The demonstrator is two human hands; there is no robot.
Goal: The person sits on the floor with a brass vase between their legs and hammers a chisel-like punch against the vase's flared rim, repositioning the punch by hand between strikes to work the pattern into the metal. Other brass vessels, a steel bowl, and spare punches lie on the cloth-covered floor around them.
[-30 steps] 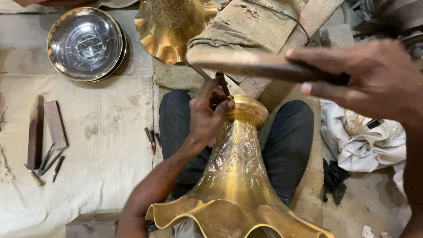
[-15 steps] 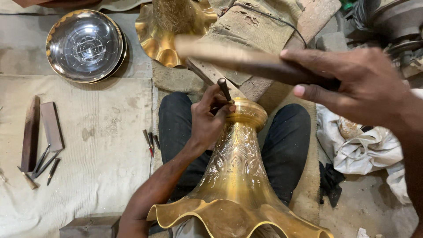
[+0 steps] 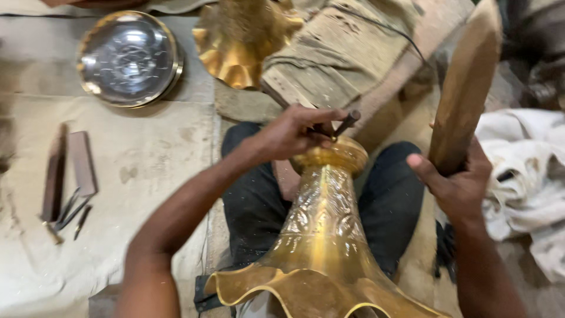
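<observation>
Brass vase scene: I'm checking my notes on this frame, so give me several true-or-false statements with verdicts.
1. The left hand holds a thin metal punch at the narrow end of the brass vase. True.
2. The right hand is empty. False: it grips a wooden mallet, raised.
3. A round metal plate lies at upper left. True.
4. The vase's narrow end is fluted. False: the wide end is fluted.
5. Small tools lie on the white cloth. False: they lie on the left.

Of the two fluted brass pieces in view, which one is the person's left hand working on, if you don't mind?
The engraved brass vase lying across the lap: the left hand holds a punch at its neck. The other fluted brass piece lies untouched beyond, beside the round tray.
</observation>
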